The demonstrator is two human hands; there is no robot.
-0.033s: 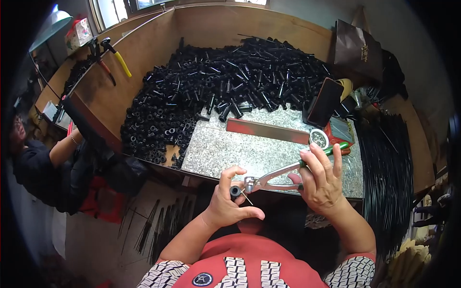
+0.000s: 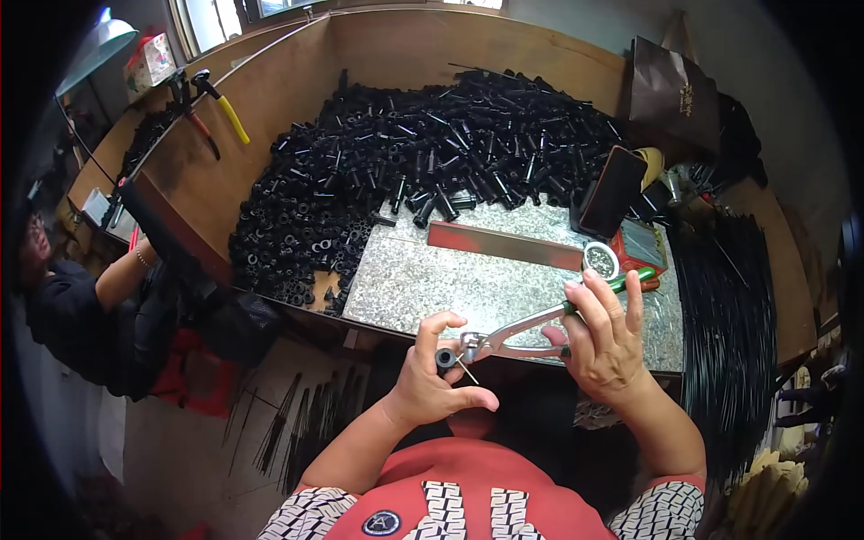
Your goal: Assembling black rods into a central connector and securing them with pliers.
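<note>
My right hand [image 2: 601,346] grips a pair of metal pliers [image 2: 517,333] with green handles, its upper fingers lifted off the upper handle. The plier jaws reach left to my left hand [image 2: 427,378]. In that hand sits a short black tube [image 2: 445,360], its round open end turned up. A thin pale rod [image 2: 469,370] sticks out beside the tube, close to the jaws; whether the jaws clamp it I cannot tell. My left thumb points out to the right, away from the tube, and the index finger curves above it. The fingers behind the tube are partly hidden.
A huge heap of black tubes and rings [image 2: 432,144] fills the walled bench. On the speckled board [image 2: 432,279] lie a flat metal bar [image 2: 504,245] and a white ring-shaped dish [image 2: 600,259], near a propped phone [image 2: 612,192]. Long black rods [image 2: 729,333] lie right. Another person [image 2: 90,306] sits left.
</note>
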